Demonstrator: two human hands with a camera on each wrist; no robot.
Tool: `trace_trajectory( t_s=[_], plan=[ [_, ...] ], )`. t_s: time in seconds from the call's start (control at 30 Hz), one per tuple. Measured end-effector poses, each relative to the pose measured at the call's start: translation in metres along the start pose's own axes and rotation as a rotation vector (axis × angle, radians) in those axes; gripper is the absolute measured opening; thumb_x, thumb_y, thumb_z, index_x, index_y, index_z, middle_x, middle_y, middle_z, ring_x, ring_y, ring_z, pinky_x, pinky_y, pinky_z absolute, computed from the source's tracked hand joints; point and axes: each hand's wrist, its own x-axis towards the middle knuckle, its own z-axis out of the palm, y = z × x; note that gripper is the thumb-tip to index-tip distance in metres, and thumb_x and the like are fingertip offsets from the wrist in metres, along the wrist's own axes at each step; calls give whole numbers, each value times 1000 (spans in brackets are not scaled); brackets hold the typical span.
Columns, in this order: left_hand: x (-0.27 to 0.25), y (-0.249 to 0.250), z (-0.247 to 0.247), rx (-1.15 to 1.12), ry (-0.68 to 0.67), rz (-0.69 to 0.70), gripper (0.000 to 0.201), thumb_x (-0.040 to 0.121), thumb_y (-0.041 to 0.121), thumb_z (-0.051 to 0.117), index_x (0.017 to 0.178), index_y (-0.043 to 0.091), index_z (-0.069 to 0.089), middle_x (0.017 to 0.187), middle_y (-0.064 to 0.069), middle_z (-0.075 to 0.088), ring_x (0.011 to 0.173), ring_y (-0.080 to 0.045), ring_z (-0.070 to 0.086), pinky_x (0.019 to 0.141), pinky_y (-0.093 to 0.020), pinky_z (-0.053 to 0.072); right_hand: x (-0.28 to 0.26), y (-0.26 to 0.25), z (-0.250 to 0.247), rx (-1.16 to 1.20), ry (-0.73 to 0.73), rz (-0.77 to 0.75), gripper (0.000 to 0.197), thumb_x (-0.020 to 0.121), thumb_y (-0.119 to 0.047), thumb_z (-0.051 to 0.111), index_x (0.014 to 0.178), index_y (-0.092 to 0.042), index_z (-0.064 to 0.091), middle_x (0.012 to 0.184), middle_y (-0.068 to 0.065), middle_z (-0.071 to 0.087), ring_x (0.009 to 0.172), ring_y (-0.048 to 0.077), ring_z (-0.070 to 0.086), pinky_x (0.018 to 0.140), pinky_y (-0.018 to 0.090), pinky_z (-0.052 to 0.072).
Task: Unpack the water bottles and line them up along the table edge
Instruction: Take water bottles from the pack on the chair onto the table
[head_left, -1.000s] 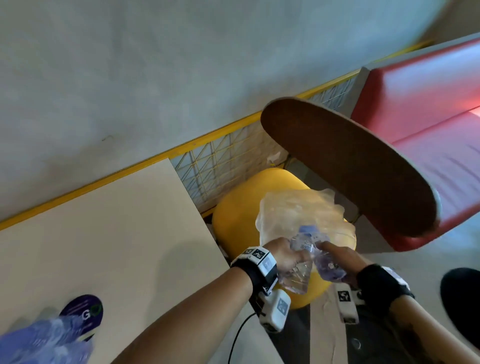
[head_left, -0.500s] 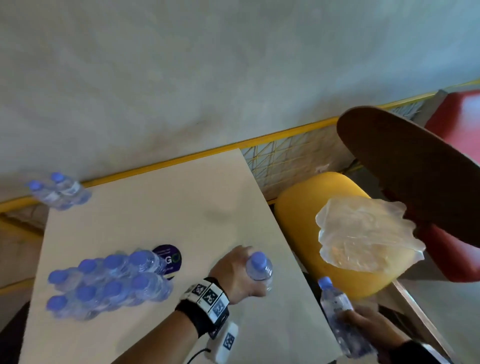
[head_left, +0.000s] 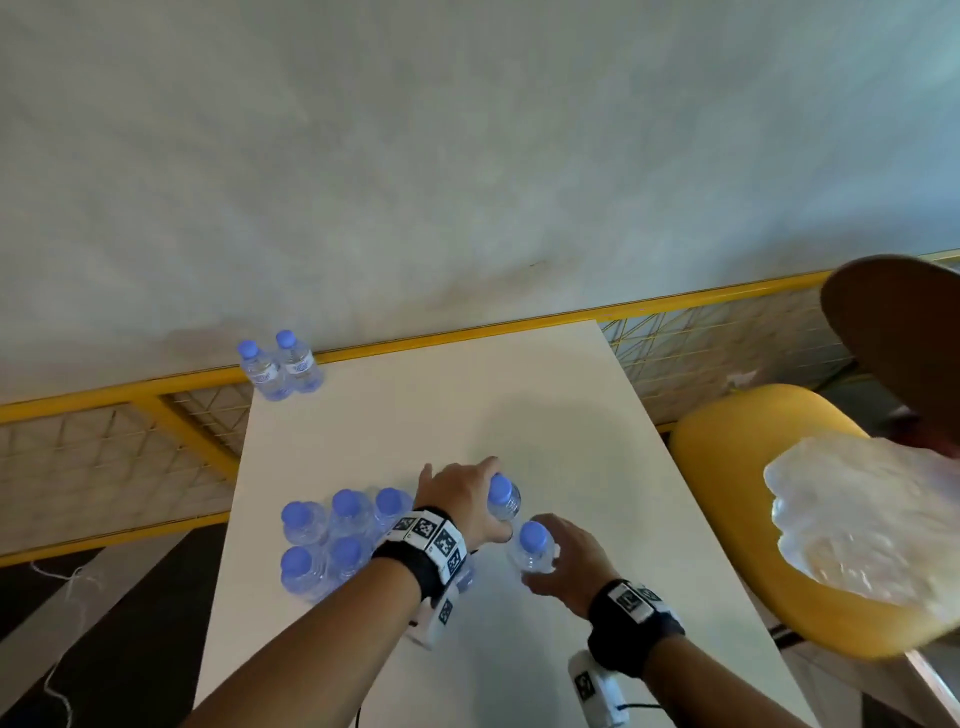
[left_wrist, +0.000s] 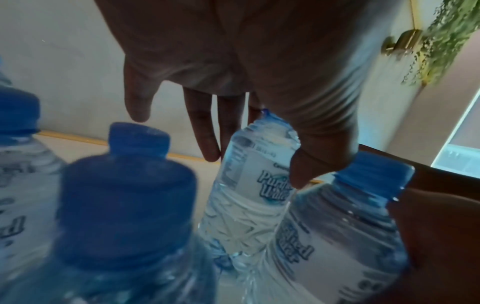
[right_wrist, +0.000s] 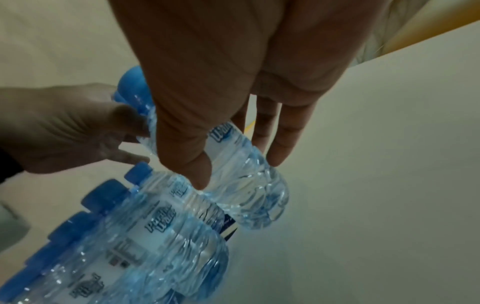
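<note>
Small clear water bottles with blue caps. My left hand (head_left: 496, 501) grips one bottle (head_left: 500, 488) near its top, thumb and fingers round it, as the left wrist view shows (left_wrist: 249, 185). Just in front of it, my right hand (head_left: 537, 556) grips a second bottle (head_left: 533, 536), thumb and fingers round the body (right_wrist: 233, 170). Both bottles are upright above the white table (head_left: 519, 395), right of a cluster of several bottles (head_left: 332, 540). Two bottles (head_left: 283, 366) stand at the far left corner. I cannot tell whether the held bottles touch the tabletop.
Crumpled clear plastic wrap (head_left: 857, 519) lies on a yellow chair (head_left: 737, 467) to the right of the table. A brown round board (head_left: 893, 338) stands behind it. A yellow rail (head_left: 467, 332) with wire mesh runs along the table's far edge, with a grey wall beyond.
Both hands took bottles out of the wrap on the chair and carried them left to the table. The left arrived first; the right now holds its bottle beside it.
</note>
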Motion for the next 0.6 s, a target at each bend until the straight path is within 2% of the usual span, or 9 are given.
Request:
trace_trajectory(
  t_s=[0.1, 0.2, 0.27, 0.37, 0.43, 0.53, 0.6],
  plan=[
    [7, -15, 6, 18, -45, -16, 54, 65, 48, 72, 114, 35, 51, 90, 6, 62, 84, -24, 56, 101, -45, 40, 16, -11, 20, -53, -24, 22, 47, 56, -32, 76, 100, -30, 60, 93, -13, 65, 81, 14, 61, 73, 31, 53],
    [15, -29, 10, -10, -82, -28, 48, 70, 46, 75, 110, 30, 54, 94, 4, 68, 83, -27, 63, 79, -35, 44, 21, -10, 31, -67, -14, 47, 46, 56, -32, 76, 99, -30, 61, 92, -12, 67, 80, 14, 63, 73, 32, 54],
    [21, -36, 12, -33, -92, -34, 43, 74, 44, 75, 110, 28, 56, 97, 3, 69, 83, -27, 64, 73, -32, 46, 20, -8, 35, -38, -5, 56, 47, 55, -37, 76, 99, -31, 62, 89, -12, 68, 78, 12, 63, 72, 32, 55],
    [29, -40, 12, -52, -108, -37, 42, 77, 45, 74, 112, 29, 57, 98, 3, 67, 84, -26, 65, 72, -33, 52, 22, -14, 37, -43, -12, 51, 53, 54, -45, 74, 103, -31, 63, 92, -12, 69, 81, 13, 64, 74, 33, 56],
    [33, -41, 12, -60, -118, -31, 41, 78, 46, 74, 111, 30, 57, 98, 4, 66, 84, -25, 63, 70, -33, 49, 25, -20, 37, -75, -38, 41, 57, 55, -48, 71, 108, -30, 63, 98, -11, 70, 87, 14, 65, 78, 33, 56],
    [38, -42, 13, -52, -125, -12, 40, 79, 47, 74, 111, 30, 56, 98, 5, 66, 85, -24, 63, 69, -32, 47, 24, -23, 38, -92, -62, 41, 57, 59, -44, 73, 114, -32, 62, 102, -12, 70, 90, 12, 66, 81, 33, 56],
    [37, -43, 15, -53, -128, -6, 40, 79, 47, 75, 110, 30, 57, 100, 6, 68, 84, -24, 65, 69, -32, 50, 20, -24, 40, -102, -81, 36, 54, 62, -44, 74, 114, -34, 60, 101, -14, 70, 89, 11, 65, 80, 30, 55]
  ],
)
